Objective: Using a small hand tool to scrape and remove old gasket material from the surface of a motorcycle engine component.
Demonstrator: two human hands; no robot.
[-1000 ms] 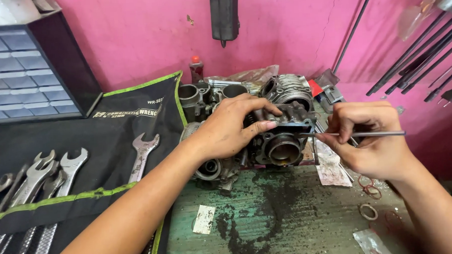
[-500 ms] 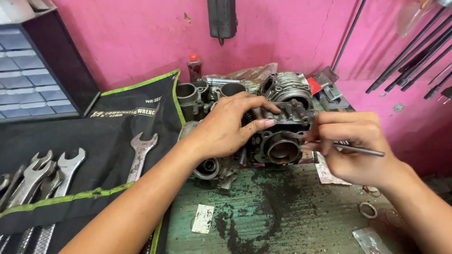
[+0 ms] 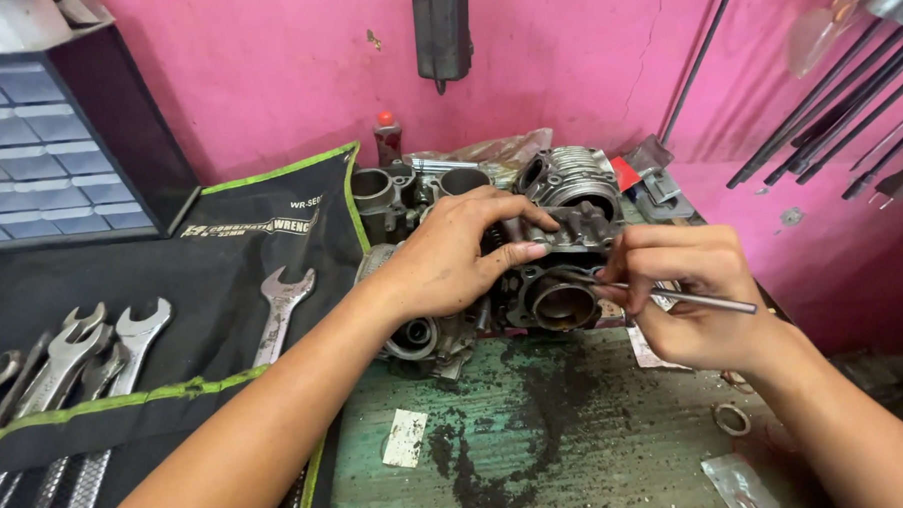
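A grey metal engine cylinder head (image 3: 562, 280) stands on the stained green bench top (image 3: 578, 430), its round port facing me. My left hand (image 3: 452, 254) rests on top of it, fingers curled over its upper edge and gripping it. My right hand (image 3: 688, 291) is just right of the port and pinches a thin metal rod (image 3: 693, 298), whose tip points left at the port's rim.
A black tool roll (image 3: 174, 324) with several combination wrenches lies at left. More engine parts (image 3: 569, 180) sit behind the head by the pink wall. A drawer cabinet (image 3: 38, 168) stands far left. Long rods (image 3: 827, 111) lean at right. A metal ring (image 3: 729, 418) lies near my right wrist.
My right hand has drawn the thin rod leftward and closer to the port of the cylinder head. My left hand has kept its hold on top.
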